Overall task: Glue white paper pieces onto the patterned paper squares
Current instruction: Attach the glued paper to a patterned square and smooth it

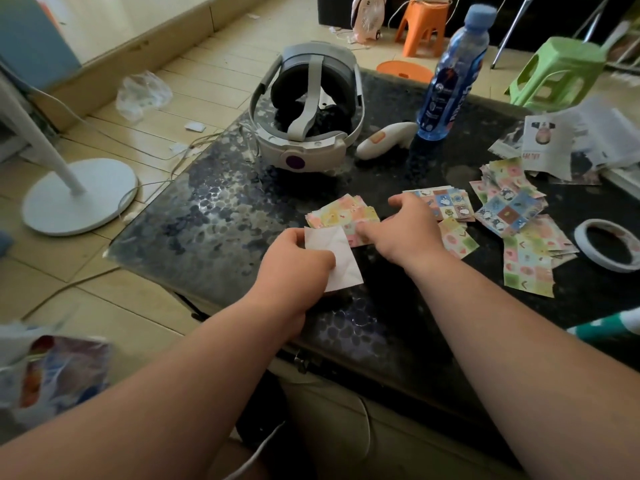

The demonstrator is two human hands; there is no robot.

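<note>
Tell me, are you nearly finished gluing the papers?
Not nearly. Done: no glued square clearly shows. In hand: the left hand holds a white paper piece, and the right hand touches the pastel stack. Left: the blue stack and the scattered squares look untouched.

- A table [214, 216] fills the middle of the view.
- A headset [298, 150] sits at its back left.
- A controller [384, 138] lies just right of the headset, with a bottle [450, 81] standing just behind it.
- Near the front centre, the left hand [294, 261] holds a paper piece [341, 258].
- Beside it, the right hand [405, 230] rests on a stack of patterned squares [343, 211].
- More squares [512, 209] lie scattered to the right.
- A tape roll [608, 265] lies at the right edge.
- Printed sheets [554, 140] lie at the back right.
</note>
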